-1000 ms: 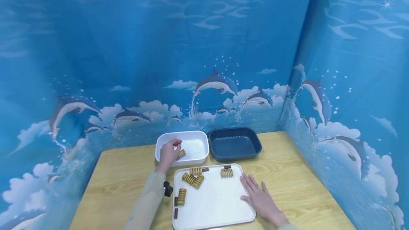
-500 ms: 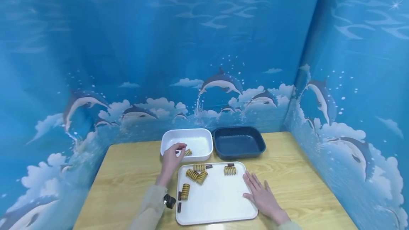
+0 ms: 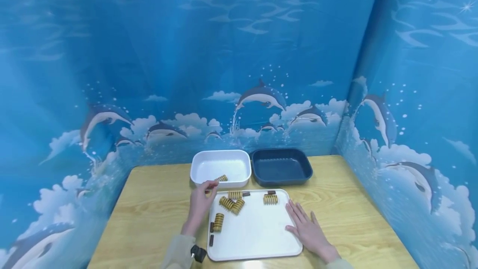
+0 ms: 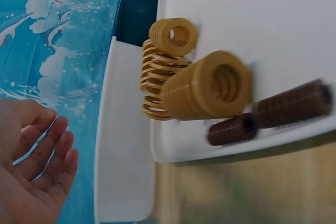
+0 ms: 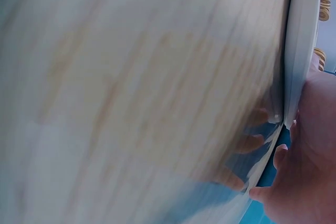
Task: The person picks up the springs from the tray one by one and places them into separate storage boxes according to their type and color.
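My left hand (image 3: 199, 204) hovers between the white bin and the tray's upper left corner. In the left wrist view its fingers are loosely bent, thumb near the index finger, and nothing shows between them. One yellow spring (image 3: 222, 178) lies in the white bin (image 3: 239, 184). On the white tray (image 3: 257, 231) lie several yellow coil springs (image 3: 218, 222), three clustered near the upper left. Small brown springs (image 3: 211, 240) lie along its left and top edges. My right hand (image 3: 309, 233) rests with straight fingers at the tray's right edge.
A dark blue bin (image 3: 280, 183) stands to the right of the white one at the back of the wooden table (image 3: 149, 202). A blue curtain (image 3: 179, 74) with dolphins hangs behind and to the right. A dark wrist device (image 3: 198, 253) sits on the left sleeve.
My left hand has drawn back out of the white bin toward the tray, leaving the yellow spring there in plainer sight. The right hand stays at the tray's edge. The head view has shifted slightly.
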A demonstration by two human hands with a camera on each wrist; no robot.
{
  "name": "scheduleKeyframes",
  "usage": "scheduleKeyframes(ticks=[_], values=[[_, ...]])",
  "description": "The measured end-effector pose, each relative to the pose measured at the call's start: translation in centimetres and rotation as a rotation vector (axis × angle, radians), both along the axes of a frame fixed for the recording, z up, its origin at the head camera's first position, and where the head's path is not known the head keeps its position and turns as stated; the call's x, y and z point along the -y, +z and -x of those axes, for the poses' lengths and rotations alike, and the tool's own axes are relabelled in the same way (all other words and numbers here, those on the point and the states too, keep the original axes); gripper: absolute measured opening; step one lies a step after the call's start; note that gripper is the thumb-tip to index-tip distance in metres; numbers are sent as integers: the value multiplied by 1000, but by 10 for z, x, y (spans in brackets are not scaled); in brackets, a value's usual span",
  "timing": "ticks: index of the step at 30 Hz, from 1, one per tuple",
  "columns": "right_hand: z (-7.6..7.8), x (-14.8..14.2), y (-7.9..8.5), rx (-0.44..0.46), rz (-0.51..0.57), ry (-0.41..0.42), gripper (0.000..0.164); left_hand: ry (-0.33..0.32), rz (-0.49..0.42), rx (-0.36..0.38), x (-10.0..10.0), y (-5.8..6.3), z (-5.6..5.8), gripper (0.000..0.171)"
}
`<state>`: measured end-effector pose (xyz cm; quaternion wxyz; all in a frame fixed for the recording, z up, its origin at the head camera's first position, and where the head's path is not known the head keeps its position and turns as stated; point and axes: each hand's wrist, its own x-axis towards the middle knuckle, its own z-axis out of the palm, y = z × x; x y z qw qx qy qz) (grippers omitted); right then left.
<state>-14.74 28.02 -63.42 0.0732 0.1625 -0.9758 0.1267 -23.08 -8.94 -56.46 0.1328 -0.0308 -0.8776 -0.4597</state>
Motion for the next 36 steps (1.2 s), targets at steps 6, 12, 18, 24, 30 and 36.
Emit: scheduleKeyframes(ticks=[6,12,18,24,30,36], values=[[0,0,0,-7,8,4,66,24,-5,48,2,-17,-14,17],[0,0,1,-5,13,3,66,32,4,84,1,-27,-28,20],[0,1,2,-6,13,2,67,23,43,98,-1,-33,-40,26],[-1,1,2,-12,21,2,67,73,116,202,-6,-39,-49,39],[-1,1,2,-13,28,0,67,67,210,183,-13,-46,-58,38],[0,1,1,-13,28,-1,66,23,196,98,-22,-50,-64,40]])
